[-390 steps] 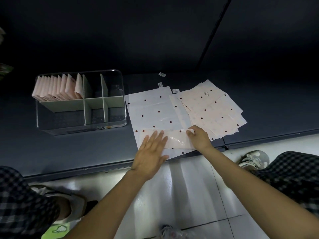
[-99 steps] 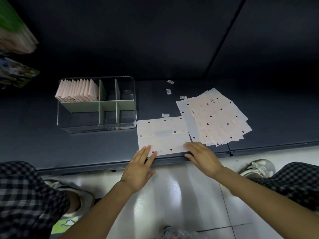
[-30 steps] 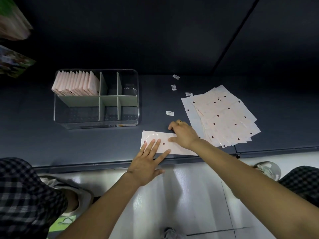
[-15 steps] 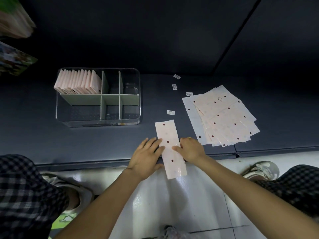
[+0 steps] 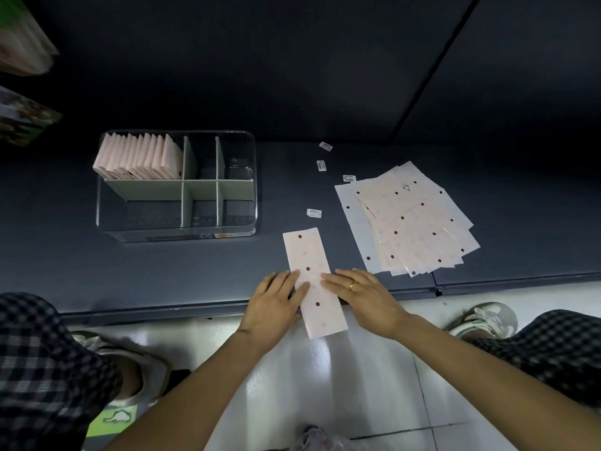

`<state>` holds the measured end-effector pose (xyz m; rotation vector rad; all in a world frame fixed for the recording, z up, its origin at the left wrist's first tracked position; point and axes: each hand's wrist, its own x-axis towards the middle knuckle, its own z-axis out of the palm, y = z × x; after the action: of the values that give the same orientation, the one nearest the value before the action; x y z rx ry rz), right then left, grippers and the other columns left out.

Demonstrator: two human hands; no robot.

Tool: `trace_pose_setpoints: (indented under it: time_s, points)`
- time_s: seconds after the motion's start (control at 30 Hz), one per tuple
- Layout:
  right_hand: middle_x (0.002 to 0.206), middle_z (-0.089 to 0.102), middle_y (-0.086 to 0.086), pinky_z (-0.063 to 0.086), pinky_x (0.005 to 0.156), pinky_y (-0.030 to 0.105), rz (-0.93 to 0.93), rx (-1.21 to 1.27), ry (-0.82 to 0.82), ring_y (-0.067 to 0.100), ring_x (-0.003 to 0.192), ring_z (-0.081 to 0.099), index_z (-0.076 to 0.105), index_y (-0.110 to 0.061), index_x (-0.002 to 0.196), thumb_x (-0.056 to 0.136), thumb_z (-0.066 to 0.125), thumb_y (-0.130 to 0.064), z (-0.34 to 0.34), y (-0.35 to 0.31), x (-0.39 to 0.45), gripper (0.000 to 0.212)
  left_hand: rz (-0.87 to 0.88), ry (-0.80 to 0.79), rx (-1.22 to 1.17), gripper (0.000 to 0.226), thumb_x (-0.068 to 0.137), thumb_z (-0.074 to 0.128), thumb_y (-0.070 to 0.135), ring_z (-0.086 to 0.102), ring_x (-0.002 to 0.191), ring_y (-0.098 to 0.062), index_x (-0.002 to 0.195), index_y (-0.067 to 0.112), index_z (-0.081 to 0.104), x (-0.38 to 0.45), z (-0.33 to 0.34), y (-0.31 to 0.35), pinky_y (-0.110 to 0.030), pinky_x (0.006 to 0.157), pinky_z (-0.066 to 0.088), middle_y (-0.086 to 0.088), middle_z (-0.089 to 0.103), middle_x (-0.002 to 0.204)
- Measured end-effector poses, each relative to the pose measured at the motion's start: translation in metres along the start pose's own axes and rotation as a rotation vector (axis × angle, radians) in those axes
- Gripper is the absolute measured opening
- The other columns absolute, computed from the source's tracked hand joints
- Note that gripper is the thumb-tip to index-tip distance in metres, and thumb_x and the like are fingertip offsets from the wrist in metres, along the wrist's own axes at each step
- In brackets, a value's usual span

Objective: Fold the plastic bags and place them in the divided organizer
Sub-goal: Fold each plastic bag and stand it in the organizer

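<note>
Left hand (image 5: pixel 276 301) and right hand (image 5: pixel 364 297) press flat (fingers straight) on the folded bag strip (image 5: pixel 312 278).

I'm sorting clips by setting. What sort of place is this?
Likely a shop or stockroom: a person crouches on a glossy tiled floor at a low dark shelf, with small barcode labels scattered there and packaged goods alongside.

One long, narrow folded strip of pale pink dotted plastic bag (image 5: pixel 312 281). One fanned pile of flat pink dotted plastic bags (image 5: pixel 409 222), too overlapped to count. One clear divided organizer (image 5: pixel 177 187) with six compartments. About twelve folded pink bags (image 5: pixel 140 157) inside. Four small white labels (image 5: pixel 314 213). Two hands.
</note>
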<state>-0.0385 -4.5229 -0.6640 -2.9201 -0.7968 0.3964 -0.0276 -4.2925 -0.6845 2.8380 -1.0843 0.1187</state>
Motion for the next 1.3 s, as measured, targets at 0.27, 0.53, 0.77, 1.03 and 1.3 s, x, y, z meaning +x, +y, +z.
trace_pose_setpoints:
  time_s: [0.27,0.53,0.77,1.03,1.3]
  points:
    - [0.153,0.023,-0.017,0.000,0.117,0.029,0.004,0.093,-0.055,0.014,0.142,0.014,0.028,-0.029,0.146,0.090,0.050,-0.035,-0.002,0.007,0.002,0.061,-0.104,0.201,-0.171,0.025,0.060,0.088,0.025,0.062,0.065,-0.018,0.080,0.019,0.074,0.008,-0.003,0.003,-0.023,0.056,0.049,0.006,0.067,0.079]
    - [0.103,0.066,-0.002,0.036,0.085,0.023,0.407,0.695,0.218,0.018,0.099,0.048,0.070,-0.016,0.106,0.081,0.072,-0.026,-0.008,-0.013,0.030,0.026,-0.555,0.069,-0.680,0.018,0.094,0.056,0.021,0.054,0.083,-0.026,0.087,0.008,0.068,0.014,-0.004,0.001,-0.031,0.065,0.038,-0.005,0.067,0.086]
    - [0.092,0.070,0.007,0.050,0.084,0.034,0.745,0.781,0.067,0.022,0.089,0.063,0.065,-0.005,0.085,0.086,0.064,-0.028,-0.021,-0.017,0.063,0.023,-0.868,0.062,-0.832,0.011,0.093,0.058,0.024,0.059,0.075,-0.025,0.085,0.016,0.056,0.029,-0.011,-0.001,-0.034,0.065,0.045,0.002,0.062,0.071]
    - [0.086,0.064,0.003,0.049,0.084,0.033,0.832,0.752,-0.027,0.025,0.093,0.062,0.066,-0.014,0.079,0.087,0.064,-0.027,-0.029,-0.016,0.073,0.015,-0.366,0.122,-0.466,0.034,0.089,0.061,0.015,0.050,0.117,-0.034,0.122,0.007,0.058,0.034,-0.010,-0.002,-0.044,0.101,0.041,-0.013,0.056,0.128]
    - [0.071,0.063,0.011,0.040,0.068,0.029,0.908,0.793,-0.020,0.025,0.072,0.054,0.048,-0.011,0.053,0.092,0.053,-0.031,-0.031,-0.011,0.080,0.044,-0.173,-0.307,-0.098,0.059,0.102,0.013,0.040,-0.014,0.145,-0.015,0.148,0.014,-0.014,0.051,0.011,-0.020,-0.034,0.114,-0.015,-0.001,-0.017,0.157]
